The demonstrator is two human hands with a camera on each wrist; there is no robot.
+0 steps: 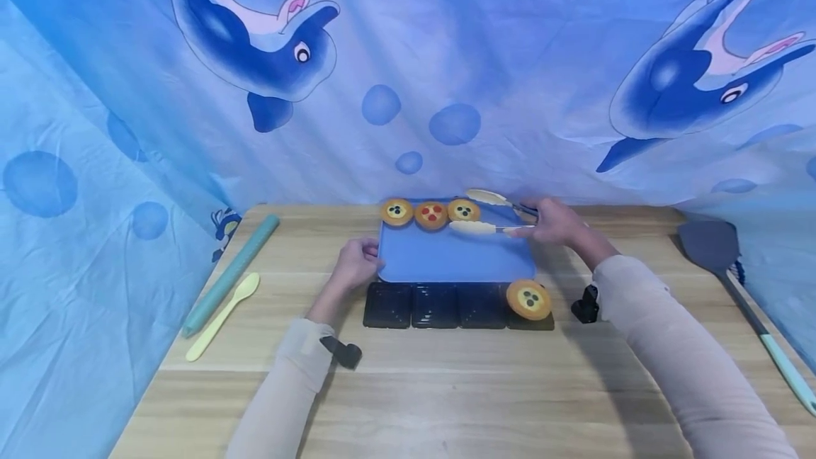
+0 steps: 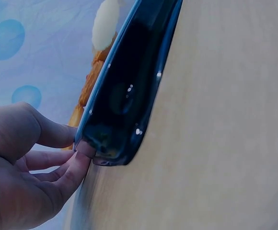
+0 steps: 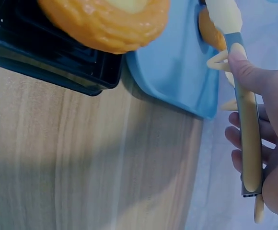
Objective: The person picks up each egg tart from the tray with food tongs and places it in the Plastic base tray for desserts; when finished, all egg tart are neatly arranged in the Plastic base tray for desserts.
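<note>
My left hand pinches the left edge of a blue tray, thumb on top and fingers beneath in the left wrist view. In my right hand is a pair of tongs with cream tips, held spread over the tray's far right part. The tips stand on either side of a toy egg tart with dark dots. Along the tray's far edge, left of it, lie a red-dotted tart and another dark-dotted tart. A fourth tart sits in the rightmost compartment of a black tray.
The black tray lies right in front of the blue one. On the left of the wooden table are a teal rolling pin and a pale yellow spoon. A dark spatula lies on the right. A dolphin-print curtain hangs behind.
</note>
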